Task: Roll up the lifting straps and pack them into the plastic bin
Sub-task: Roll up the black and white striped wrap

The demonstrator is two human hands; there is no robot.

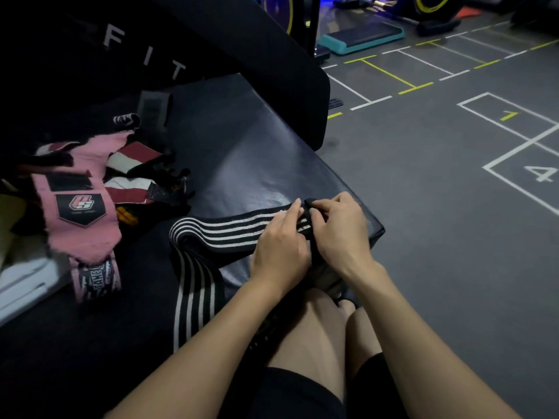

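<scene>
A long black strap with white stripes (pixel 217 229) lies across the corner of a black padded bench (pixel 257 158), folds back at its left bend and trails down toward me. My right hand (pixel 338 231) pinches the small rolled end of this strap at the bench's right corner. My left hand (pixel 281 246) rests on the strap right beside the roll, fingers stretched toward it. A pile of other straps, pink (pixel 81 213) and red-and-white (pixel 130 173), lies at the left. A pale plastic bin (pixel 21 279) shows at the left edge, partly under the pink strap.
A black upright pad with white letters (pixel 145 55) rises behind the bench. Grey gym floor with white and yellow lines (pixel 438 176) spreads to the right. A teal step platform (pixel 360 39) and gym machines stand far back. My bare knees are below the hands.
</scene>
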